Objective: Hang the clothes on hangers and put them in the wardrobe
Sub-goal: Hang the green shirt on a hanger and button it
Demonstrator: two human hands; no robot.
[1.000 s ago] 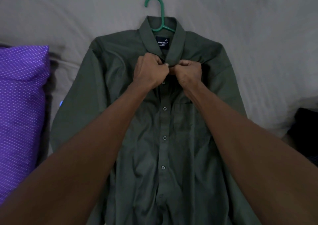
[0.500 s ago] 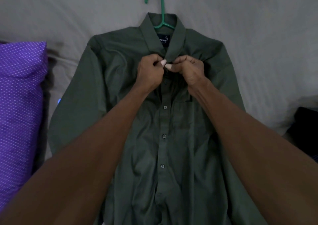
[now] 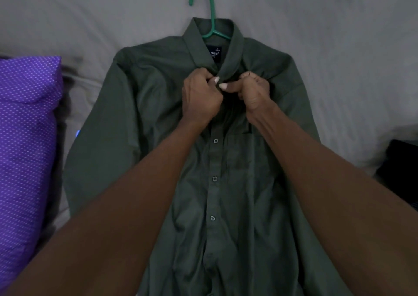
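A dark green button-up shirt (image 3: 144, 119) lies flat, front up, on a grey bedsheet. A green plastic hanger (image 3: 211, 8) is inside it, its hook sticking out above the collar. My left hand (image 3: 200, 98) pinches the left edge of the shirt front just under the collar. My right hand (image 3: 253, 94) pinches the right edge at the same spot, and the two thumbs nearly touch. Several buttons lower down the front are fastened. The top button itself is hidden by my fingers.
The grey bedsheet (image 3: 339, 46) spreads around the shirt. A purple pillow with white dots (image 3: 24, 137) lies at the left. A dark object (image 3: 400, 162) sits at the right edge.
Both hands have shifted slightly up to the collar base and turned, so the thumbnails show. The shirt and hanger lie where they were.
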